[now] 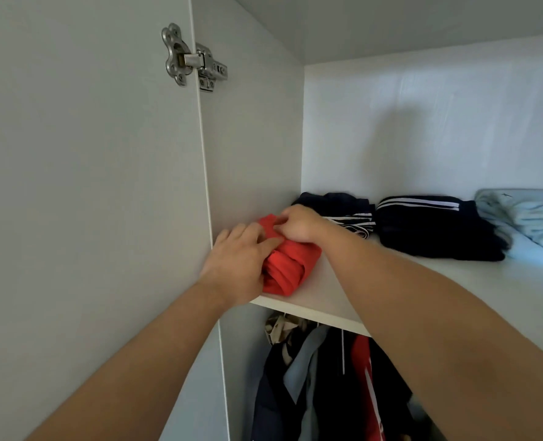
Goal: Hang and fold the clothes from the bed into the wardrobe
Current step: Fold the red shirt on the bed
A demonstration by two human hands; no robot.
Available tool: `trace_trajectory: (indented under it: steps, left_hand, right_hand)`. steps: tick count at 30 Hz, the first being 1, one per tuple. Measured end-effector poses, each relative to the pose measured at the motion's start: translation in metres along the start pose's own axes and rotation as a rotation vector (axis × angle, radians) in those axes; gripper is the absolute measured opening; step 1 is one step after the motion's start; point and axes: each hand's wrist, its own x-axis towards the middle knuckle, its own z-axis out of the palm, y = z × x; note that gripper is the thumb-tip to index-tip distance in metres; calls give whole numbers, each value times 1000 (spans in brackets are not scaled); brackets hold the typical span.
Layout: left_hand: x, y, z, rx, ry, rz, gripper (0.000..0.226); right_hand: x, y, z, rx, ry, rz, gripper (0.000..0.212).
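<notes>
Both hands on a folded red garment at the shelf's left end.

At centre frame, the left hand (pixel 238 265) lay flat on the red garment (pixel 287 268), while the right hand (pixel 297 224) pinched its top fold. The garment sat against the wardrobe's side wall (pixel 251 148), close to the shelf (pixel 321 308) front edge. 3 folded piles stood right; bare shelf lay before them.
</notes>
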Motion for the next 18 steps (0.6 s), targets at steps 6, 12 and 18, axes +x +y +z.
trace_trajectory:
  steps: [6,12,18]
  left_hand:
    - [-5,5,5,-202,-139,-96,23]
    - [-9,10,10,-238,-232,-163,32]
    - [-2,5,5,-303,-380,-133,50]
  right_hand:
    - [3,0,26,-247,-229,-39,51]
    - [8,0,28,-224,-104,-25,55]
    - [5,0,22,-226,-84,25,57]
